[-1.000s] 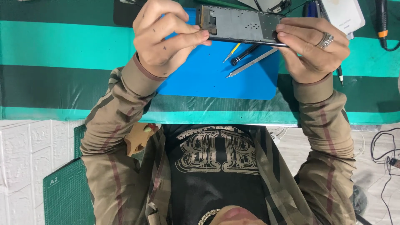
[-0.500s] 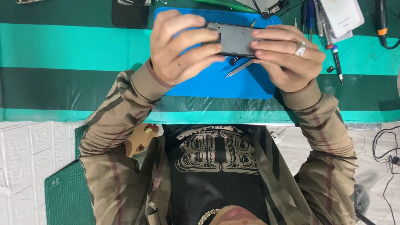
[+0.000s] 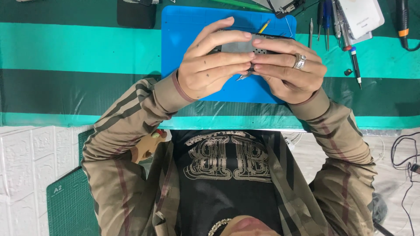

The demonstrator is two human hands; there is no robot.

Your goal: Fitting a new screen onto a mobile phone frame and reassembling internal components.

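Note:
Both hands hold a flat grey phone-like device (image 3: 238,46) just above a blue work mat (image 3: 183,26). My left hand (image 3: 210,65) wraps its left end, fingers laid across the top face. My right hand (image 3: 288,70), with a ring on one finger, grips the right end, and its fingertips meet those of the left hand. Most of the device is hidden under the fingers. A thin metal tip (image 3: 242,78) pokes out below the hands, and a yellow tool (image 3: 264,26) lies on the mat behind them.
Screwdrivers (image 3: 354,61) and a white box (image 3: 361,15) lie to the right on the green striped table cover. A black pad (image 3: 136,15) sits at the upper left. A green cutting mat (image 3: 70,205) leans at the lower left, and cables (image 3: 402,153) trail at the right.
Both hands brought the device lower over the blue mat and closed together, so the fingers now cover most of it.

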